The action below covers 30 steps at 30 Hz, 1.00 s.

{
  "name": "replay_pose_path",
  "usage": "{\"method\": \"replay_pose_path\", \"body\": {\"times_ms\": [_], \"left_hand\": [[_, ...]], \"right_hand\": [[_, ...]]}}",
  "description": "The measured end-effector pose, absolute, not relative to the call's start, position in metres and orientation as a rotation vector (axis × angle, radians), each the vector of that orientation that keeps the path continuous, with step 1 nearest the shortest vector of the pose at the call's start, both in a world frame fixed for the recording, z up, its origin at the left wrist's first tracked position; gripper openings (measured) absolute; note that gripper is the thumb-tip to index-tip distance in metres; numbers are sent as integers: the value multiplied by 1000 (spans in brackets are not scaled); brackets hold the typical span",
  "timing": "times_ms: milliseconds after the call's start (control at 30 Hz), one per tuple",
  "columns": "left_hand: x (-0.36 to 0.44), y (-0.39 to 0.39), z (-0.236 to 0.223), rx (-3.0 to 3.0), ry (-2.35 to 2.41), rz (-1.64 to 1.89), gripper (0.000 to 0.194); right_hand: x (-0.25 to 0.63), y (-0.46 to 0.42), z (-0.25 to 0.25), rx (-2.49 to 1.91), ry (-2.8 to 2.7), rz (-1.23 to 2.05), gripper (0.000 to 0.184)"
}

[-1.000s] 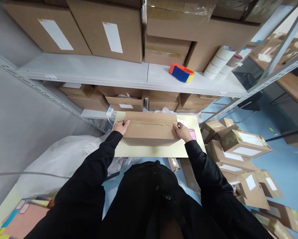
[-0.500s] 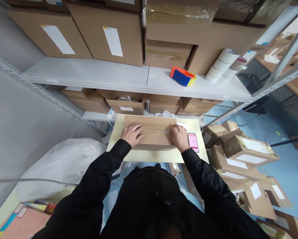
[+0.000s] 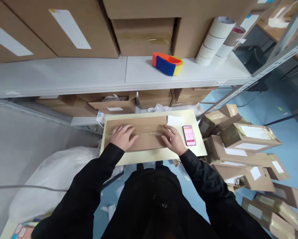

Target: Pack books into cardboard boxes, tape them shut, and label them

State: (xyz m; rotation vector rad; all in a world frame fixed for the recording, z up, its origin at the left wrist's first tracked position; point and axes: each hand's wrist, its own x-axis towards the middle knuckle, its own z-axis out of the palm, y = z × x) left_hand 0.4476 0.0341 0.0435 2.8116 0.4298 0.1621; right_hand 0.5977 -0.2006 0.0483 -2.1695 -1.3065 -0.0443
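- As table (image 3: 144, 156) bares more R side, box (image 3: 146, 141) sits farther L on it; prob. repositioned.
- L hand (image 3: 121, 136): open, spread on box top, no grip.
- R hand (image 3: 173, 139): half-open, bent fingers at box's R end, no grip.
- Slip (image 3: 175, 120): more exposed now.

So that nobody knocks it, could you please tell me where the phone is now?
In the head view, the phone lies on the right side of the pale table, right of the right hand and near the white paper.
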Motion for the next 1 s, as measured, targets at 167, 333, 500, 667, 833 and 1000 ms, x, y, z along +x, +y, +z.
{"method": "replay_pose_path", "body": {"times_ms": [167, 333, 500, 667, 833, 1000], "left_hand": [[505, 11, 55, 2800, 228, 187, 39], [575, -18, 63, 2762, 7, 100, 34], [652, -50, 50, 2696, -112, -68, 25], [689, -63, 34, 2639, -44, -133, 25], [690, -57, 32, 2602, 101, -77, 28], [694, -52, 30, 2484, 257, -50, 32]], "right_hand": [[653, -227, 8, -2284, -958, -92, 30], [725, -229, -51, -2711, -1032, 335, 34], [759, -211, -97, -2847, -1138, 594, 44], [751, -220, -117, -2865, -1238, 618, 45], [741, -239, -112, -2781, -1532, 589, 42], [741, -243, -94, -2726, -1173, 421, 36]]}}
